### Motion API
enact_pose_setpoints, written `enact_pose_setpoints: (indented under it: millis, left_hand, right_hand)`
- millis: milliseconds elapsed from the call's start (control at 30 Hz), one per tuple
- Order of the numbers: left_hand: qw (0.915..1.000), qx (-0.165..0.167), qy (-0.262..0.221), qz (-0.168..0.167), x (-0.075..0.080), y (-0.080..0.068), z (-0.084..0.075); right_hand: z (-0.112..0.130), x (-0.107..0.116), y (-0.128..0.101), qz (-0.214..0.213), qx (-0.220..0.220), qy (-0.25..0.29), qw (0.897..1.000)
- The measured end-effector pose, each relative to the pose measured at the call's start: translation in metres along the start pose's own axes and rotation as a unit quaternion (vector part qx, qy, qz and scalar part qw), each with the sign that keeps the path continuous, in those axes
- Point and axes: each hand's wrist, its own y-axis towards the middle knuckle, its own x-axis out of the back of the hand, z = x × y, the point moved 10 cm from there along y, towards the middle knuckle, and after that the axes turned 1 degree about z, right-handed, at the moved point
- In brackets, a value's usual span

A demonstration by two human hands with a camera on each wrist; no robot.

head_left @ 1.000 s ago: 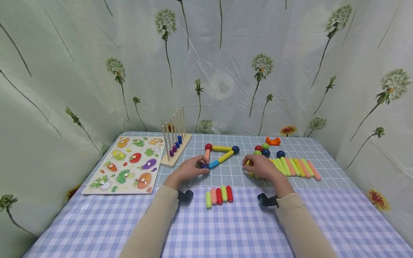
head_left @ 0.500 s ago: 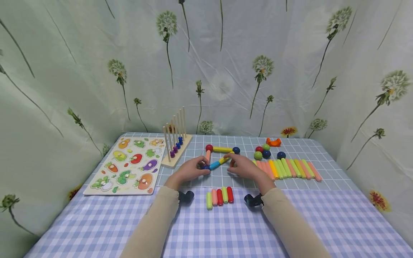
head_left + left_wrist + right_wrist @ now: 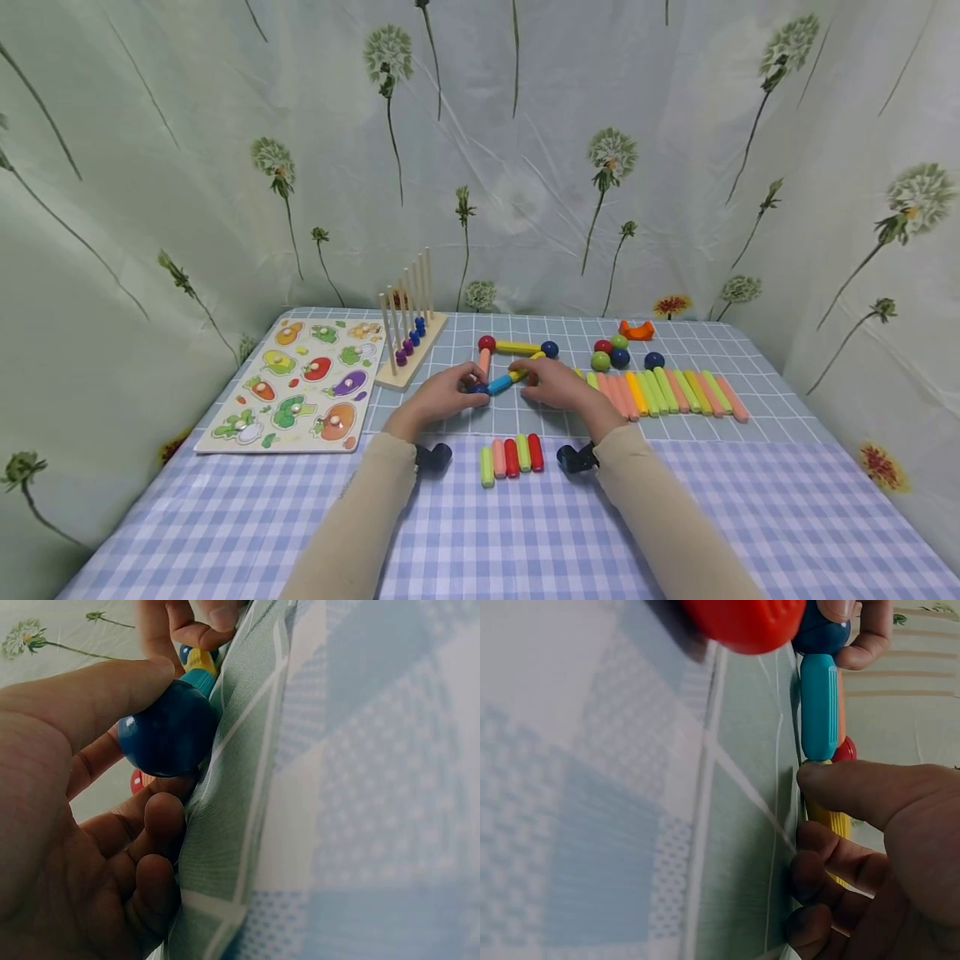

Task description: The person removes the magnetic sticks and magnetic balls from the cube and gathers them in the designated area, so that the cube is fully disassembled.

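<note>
On the grey grid cloth lies a four-sided frame of sticks and balls. Its near corner is a blue ball (image 3: pixel 169 727), which my left hand (image 3: pixel 438 396) holds between thumb and fingers. A light-blue stick (image 3: pixel 819 705) runs from that ball to a yellow stick (image 3: pixel 832 819). My right hand (image 3: pixel 558 385) has its thumb and fingers around this yellow stick, covering part of it. A salmon stick (image 3: pixel 483 360), a red ball (image 3: pixel 487 343), a back yellow stick (image 3: pixel 517 347) and a dark blue ball (image 3: pixel 550 349) form the other sides.
Several short sticks (image 3: pixel 512 457) lie in front of my hands. To the right are a row of longer sticks (image 3: pixel 663 390), loose balls (image 3: pixel 619 357) and an orange piece (image 3: pixel 636 331). A vegetable puzzle board (image 3: pixel 300 387) and a peg stand (image 3: pixel 408 358) stand left.
My right hand has moved left from the row of long sticks to the yellow stick of the frame. The left hand stays on the blue ball.
</note>
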Motion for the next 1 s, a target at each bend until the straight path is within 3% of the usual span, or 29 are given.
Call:
enact_pose_setpoints:
  millis: [567, 767, 1000]
  left_hand:
    - [0.9999, 0.003, 0.009, 0.008, -0.003, 0.002, 0.002]
    - [0.9999, -0.001, 0.013, 0.002, -0.002, 0.001, 0.001]
    - [0.9999, 0.001, 0.012, -0.002, 0.0, 0.002, 0.001]
  right_hand:
    - [-0.01, 0.008, 0.001, -0.037, -0.049, -0.047, 0.997]
    - [-0.017, 0.017, -0.003, -0.085, -0.08, -0.03, 0.993]
    - [-0.025, 0.034, -0.016, -0.155, -0.121, 0.001, 0.981]
